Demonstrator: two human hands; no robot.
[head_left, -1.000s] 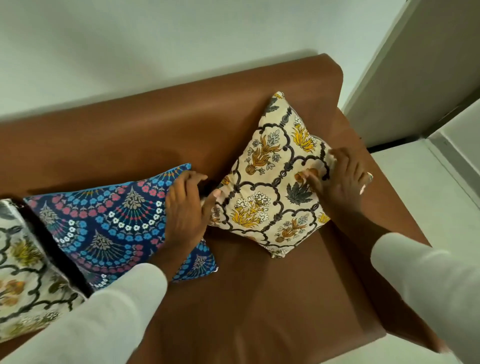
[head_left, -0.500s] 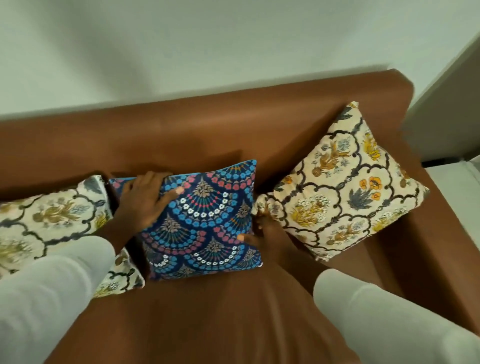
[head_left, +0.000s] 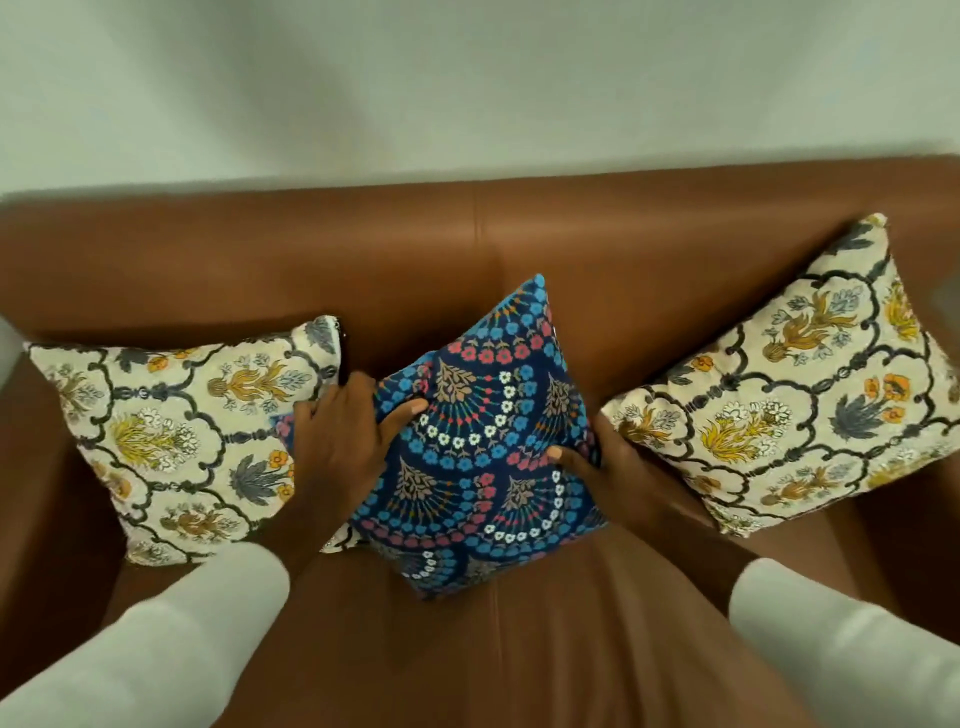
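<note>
A blue cushion (head_left: 485, 441) with a red and white fan pattern stands tilted on one corner in the middle of a brown leather sofa (head_left: 519, 649). My left hand (head_left: 343, 441) grips its left edge, thumb on the front face. On the cushion's right edge, my right hand (head_left: 602, 462) holds on with the thumb in front and the fingers hidden behind. A cream floral cushion (head_left: 176, 436) lies to the left, and a second cream floral cushion (head_left: 789, 410) leans on the backrest at the right.
The sofa's backrest (head_left: 467, 249) runs across the view under a pale wall (head_left: 467, 78). Brown armrests close off both ends of the seat. Bare seat leather lies in front of the cushions between my white sleeves.
Both hands left the right cream cushion and took the blue one. It has turned from lying flat to standing on a corner, and the view has shifted left along the sofa.
</note>
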